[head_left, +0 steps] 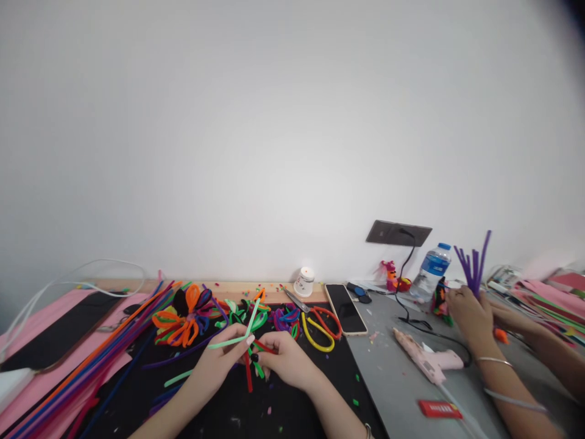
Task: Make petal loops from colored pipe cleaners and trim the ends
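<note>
Pinching closed, the left hand (228, 352) is holding light-green stems (253, 316), the right hand (284, 360) a red stem (264, 347); slackening pressure risks slippage between them.

Held stems (249, 375): pale green, red. Flower (194, 296): orange petals, black and purple among them. Scissors (303, 306): one yellow handle, one red. Mat (338, 384) black, counter (379, 366) grey. Cup (304, 285) white, printed red and dark. Bottle (432, 266) clear, blue cap, blue label. Glue gun (427, 363) pale pink.
</note>
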Available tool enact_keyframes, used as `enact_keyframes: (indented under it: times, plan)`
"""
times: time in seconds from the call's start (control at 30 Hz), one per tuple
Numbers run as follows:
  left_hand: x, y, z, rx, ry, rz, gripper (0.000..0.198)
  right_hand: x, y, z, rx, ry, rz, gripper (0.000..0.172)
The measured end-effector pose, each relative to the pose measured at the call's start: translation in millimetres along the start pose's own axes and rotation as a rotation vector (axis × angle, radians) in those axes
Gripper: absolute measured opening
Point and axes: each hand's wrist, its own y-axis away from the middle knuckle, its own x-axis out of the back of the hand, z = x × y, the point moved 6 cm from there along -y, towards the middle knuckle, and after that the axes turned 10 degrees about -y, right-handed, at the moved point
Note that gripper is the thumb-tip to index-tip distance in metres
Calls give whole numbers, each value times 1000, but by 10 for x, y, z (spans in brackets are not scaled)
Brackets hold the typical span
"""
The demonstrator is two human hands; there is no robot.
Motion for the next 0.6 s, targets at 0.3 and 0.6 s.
enact_keyframes:
  times: [0.3,0.6]
  plan:
    - [101,46,115,-70,-235,92,24,-15,-17,2,-12,-22,-8,12]
    - [120,15,81,-41,-202,103,26,139,-93,51,53,-169,204,15]
